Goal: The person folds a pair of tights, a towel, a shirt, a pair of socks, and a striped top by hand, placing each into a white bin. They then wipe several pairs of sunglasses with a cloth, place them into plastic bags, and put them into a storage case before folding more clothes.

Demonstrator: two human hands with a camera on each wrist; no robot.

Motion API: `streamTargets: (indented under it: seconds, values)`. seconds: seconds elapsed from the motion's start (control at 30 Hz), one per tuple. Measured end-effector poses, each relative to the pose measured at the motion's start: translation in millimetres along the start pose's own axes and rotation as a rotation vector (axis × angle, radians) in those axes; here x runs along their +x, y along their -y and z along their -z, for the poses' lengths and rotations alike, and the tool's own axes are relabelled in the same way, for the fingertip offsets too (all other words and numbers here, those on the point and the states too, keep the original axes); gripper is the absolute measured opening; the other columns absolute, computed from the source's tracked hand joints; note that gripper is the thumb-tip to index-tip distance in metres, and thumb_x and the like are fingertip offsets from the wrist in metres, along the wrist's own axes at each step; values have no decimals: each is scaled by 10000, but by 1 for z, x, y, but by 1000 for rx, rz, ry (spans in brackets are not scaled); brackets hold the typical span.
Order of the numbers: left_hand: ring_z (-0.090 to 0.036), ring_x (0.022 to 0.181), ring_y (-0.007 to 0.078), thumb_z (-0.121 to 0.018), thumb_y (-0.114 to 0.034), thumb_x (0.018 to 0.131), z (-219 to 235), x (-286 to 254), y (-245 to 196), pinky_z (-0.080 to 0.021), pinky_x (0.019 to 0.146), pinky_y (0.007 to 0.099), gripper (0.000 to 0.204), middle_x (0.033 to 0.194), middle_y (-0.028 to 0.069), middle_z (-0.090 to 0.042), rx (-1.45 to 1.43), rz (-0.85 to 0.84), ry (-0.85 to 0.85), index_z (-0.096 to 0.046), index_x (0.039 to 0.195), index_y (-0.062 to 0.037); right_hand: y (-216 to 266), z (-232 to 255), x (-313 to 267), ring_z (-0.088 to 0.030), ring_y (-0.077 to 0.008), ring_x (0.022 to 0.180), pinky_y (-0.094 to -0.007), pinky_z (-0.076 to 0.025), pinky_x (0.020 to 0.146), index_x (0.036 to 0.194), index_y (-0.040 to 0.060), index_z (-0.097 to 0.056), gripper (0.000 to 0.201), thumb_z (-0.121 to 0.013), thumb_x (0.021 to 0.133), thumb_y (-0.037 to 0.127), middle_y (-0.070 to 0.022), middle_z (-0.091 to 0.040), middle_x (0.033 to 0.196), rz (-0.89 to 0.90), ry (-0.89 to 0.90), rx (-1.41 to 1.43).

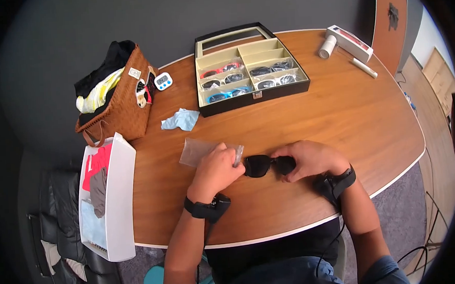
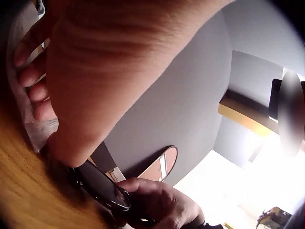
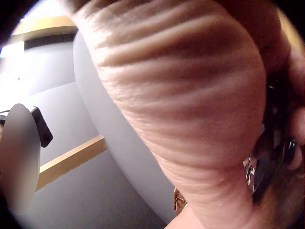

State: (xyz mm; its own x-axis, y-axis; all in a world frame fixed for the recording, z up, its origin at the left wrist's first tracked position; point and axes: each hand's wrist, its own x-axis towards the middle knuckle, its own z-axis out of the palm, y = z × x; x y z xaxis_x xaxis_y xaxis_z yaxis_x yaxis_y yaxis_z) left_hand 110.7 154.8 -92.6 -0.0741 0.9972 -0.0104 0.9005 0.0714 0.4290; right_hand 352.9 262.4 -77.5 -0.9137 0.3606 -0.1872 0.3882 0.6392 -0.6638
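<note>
Black sunglasses point(image 1: 258, 165) are held low over the near part of the wooden table, lenses toward the person. My right hand point(image 1: 313, 158) grips their right end between thumb and fingers, covering part of that lens. At the other end, my left hand point(image 1: 216, 168) has its fingers curled round a clear plastic bag point(image 1: 193, 150), which spreads out flat to the left. In the left wrist view the sunglasses point(image 2: 102, 186) run from beside the left thumb to the right hand point(image 2: 164, 202). The right wrist view shows mostly palm, with the dark frame point(image 3: 274, 129) at its edge.
An open display case point(image 1: 256, 97) holding several bagged glasses stands at the back. A light blue cloth point(image 1: 182, 119) lies before it. To the left are a woven basket point(image 1: 128, 111), a timer point(image 1: 163, 81) and a white box point(image 1: 122, 199); a white cylinder point(image 1: 327, 47) is far right.
</note>
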Motion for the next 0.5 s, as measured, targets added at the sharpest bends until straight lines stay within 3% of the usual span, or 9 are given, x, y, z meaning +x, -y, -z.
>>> streamTargets:
  seconds: [0.27, 0.33, 0.5]
  values:
    - [-592, 735, 346, -661, -138, 782, -10, -1, 19, -478, 669, 421, 184, 793, 161, -578, -77, -100, -86, -591, 694, 7, 1, -2, 0, -624, -382, 992, -380, -500, 859, 1262, 23, -573, 649, -762, 721, 325, -224, -658, 1081, -10, -10, 61]
    - [-579, 706, 324, -635, -114, 815, -7, -1, 21, -471, 657, 393, 155, 772, 152, -565, -149, -116, -52, -601, 736, 14, 3, -1, 1, -636, -336, 986, -359, -501, 857, 1276, 16, -564, 658, -778, 713, 282, -197, -660, 1118, -27, -10, 51]
    - [-569, 680, 265, -614, -105, 864, -2, 0, 22, -461, 640, 353, 144, 769, 130, -545, -268, -156, -2, -603, 801, 24, 6, -1, 1, -634, -336, 997, -360, -501, 864, 1272, 14, -567, 654, -787, 715, 276, -196, -654, 1125, -8, -60, 37]
